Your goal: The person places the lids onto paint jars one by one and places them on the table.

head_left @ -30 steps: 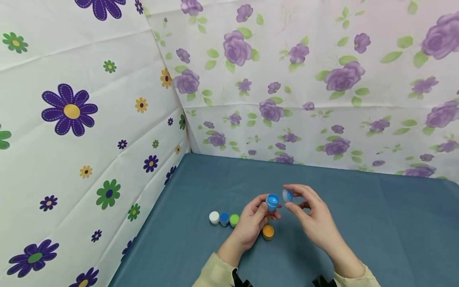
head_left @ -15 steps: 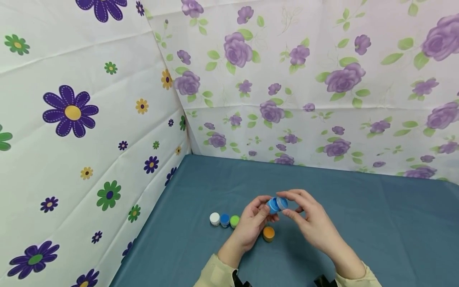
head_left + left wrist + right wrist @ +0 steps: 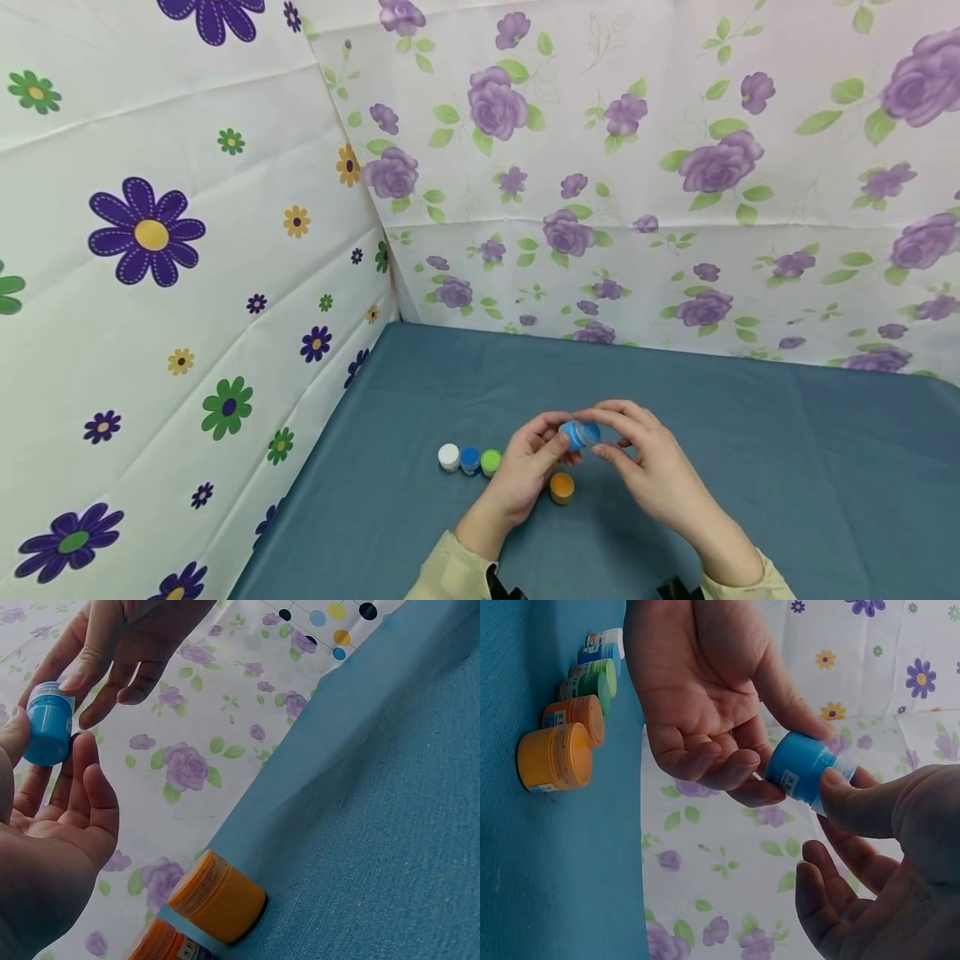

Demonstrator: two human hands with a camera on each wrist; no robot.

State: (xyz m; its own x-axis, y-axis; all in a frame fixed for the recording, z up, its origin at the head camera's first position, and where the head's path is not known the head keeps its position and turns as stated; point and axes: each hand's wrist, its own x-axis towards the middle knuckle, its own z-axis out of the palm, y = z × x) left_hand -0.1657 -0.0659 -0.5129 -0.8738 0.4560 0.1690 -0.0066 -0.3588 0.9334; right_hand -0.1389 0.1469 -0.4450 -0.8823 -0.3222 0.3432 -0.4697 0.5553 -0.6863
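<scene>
Above the table, my left hand (image 3: 525,462) holds a small light-blue paint jar (image 3: 572,435) between thumb and fingers, tilted with its mouth toward the right. A clear lid (image 3: 845,766) sits against the mouth, and my right hand (image 3: 651,454) pinches its rim between thumb and index finger. Whether the lid is fully seated cannot be told. In the left wrist view the light-blue jar (image 3: 49,727) looks nearly upright, with the right thumb at its top. My left hand's other fingers curve loosely below it.
A row of lidded paint jars stands on the blue-green cloth (image 3: 750,467): white (image 3: 448,457), dark blue (image 3: 469,459), light green (image 3: 491,461), a darker green (image 3: 592,690), orange (image 3: 581,716) and yellow-orange (image 3: 562,488). The left forearm covers part of it. Flowered sheets (image 3: 637,183) hang behind and left.
My right hand has brought the lid leftward from beside the jar onto its open mouth. The jar has tipped toward the right; the row of jars stays put.
</scene>
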